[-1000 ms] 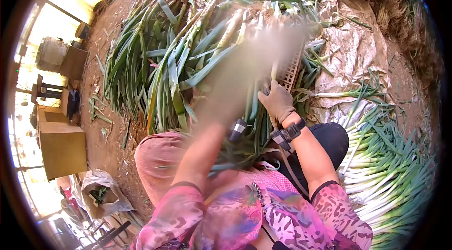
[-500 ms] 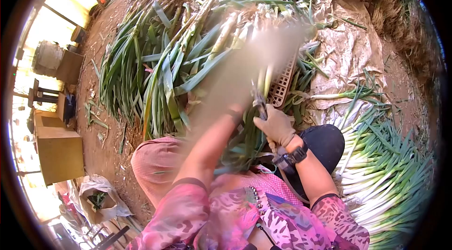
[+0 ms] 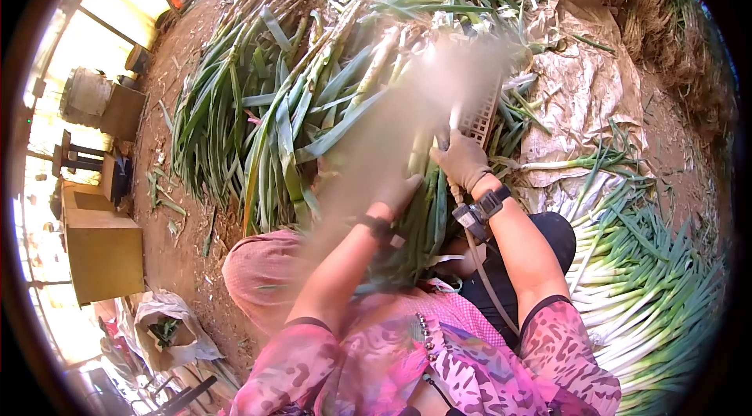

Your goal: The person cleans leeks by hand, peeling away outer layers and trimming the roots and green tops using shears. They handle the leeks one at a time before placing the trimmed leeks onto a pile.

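My left hand (image 3: 399,195), gloved and partly veiled by a blurred smear, is closed at a leek (image 3: 420,151) in front of my lap. Its fingertips are hard to make out. Just to the right, my gloved right hand (image 3: 464,159) is closed around an air blow gun (image 3: 443,135), whose short nozzle shows above the fingers. A hose (image 3: 486,279) runs from a fitting (image 3: 470,220) below that hand toward my lap. Green leek leaves (image 3: 429,220) hang between my forearms. The smear hides the leek's upper end.
A plastic crate (image 3: 479,118) stands beyond my right hand. Untrimmed leeks (image 3: 258,118) are heaped at the left front. Cleaned leeks (image 3: 642,275) lie in rows at my right, near a beige sheet (image 3: 583,79). Rooty bundles (image 3: 666,48) line the far right; a box (image 3: 102,251) stands left.
My left hand has come down and toward me, out of the smear. My right hand has moved slightly up and away with the blow gun, and its hose now shows more fully.
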`<state>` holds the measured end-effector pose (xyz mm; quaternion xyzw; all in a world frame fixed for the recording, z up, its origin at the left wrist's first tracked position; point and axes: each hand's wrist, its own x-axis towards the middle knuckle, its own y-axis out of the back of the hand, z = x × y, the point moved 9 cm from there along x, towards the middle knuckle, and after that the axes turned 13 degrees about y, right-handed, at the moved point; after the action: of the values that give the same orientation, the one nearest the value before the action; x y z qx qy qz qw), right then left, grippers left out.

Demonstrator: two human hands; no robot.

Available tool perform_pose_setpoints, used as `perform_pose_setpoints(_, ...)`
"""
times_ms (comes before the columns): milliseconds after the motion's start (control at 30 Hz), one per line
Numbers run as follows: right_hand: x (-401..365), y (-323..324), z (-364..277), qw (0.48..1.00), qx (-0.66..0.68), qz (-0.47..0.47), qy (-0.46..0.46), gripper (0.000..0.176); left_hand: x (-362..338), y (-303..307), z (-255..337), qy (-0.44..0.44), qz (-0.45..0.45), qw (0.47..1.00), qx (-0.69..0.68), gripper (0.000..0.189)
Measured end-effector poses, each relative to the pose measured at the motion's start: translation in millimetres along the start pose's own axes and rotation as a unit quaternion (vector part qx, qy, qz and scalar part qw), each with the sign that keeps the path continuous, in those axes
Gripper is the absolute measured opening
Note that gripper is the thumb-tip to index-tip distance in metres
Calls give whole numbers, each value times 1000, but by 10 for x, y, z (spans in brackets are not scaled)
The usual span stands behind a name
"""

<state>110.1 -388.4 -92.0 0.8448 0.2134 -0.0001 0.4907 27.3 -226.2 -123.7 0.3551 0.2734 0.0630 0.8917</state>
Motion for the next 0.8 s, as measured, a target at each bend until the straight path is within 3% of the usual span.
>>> perform_pose_setpoints(133,16,38,95,1000,2,3,-19,58,7,-185,-302,19,-107,992,-64,64)
perform_pose_setpoints(233,47,82,69,1000,-3,-2,-19,57,-91,-201,-413,34,-141,982,-117,63)
perform_pose_setpoints(267,61,60,42,1000,-4,-12,-12,56,-47,-233,-501,2,-103,985,-138,49)
perform_pose_setpoints(367,94,99,9,1000,3,7,-9,54,-27,-364,-688,15,-156,970,-186,52)
perform_pose_setpoints(467,-12,-37,-151,998,-15,-20,56,54,-138,-333,-536,2,-178,977,-118,49)
perform_pose_setpoints(567,-133,-150,-43,999,-8,-54,7,51,-125,-159,-252,-1,-277,954,112,47)
perform_pose_setpoints(633,-192,-184,76,999,-16,-30,0,51,393,148,-381,-64,-83,990,94,46)
perform_pose_setpoints(667,-236,-196,122,1000,-21,-18,-4,51,647,448,-365,-32,7,987,158,48)
perform_pose_setpoints(700,-295,-183,98,1000,-15,-10,-2,50,448,973,-17,-36,95,988,117,56)
perform_pose_setpoints(733,-369,-151,44,1000,-8,-3,0,50,1074,1180,-304,-69,231,944,226,66)
perform_pose_setpoints(767,-435,-122,-11,1000,-3,5,3,49,1111,1575,-293,-77,291,943,139,77)
perform_pose_setpoints(800,-514,-111,-96,999,5,27,17,47,1344,1828,-443,-62,391,905,156,83)
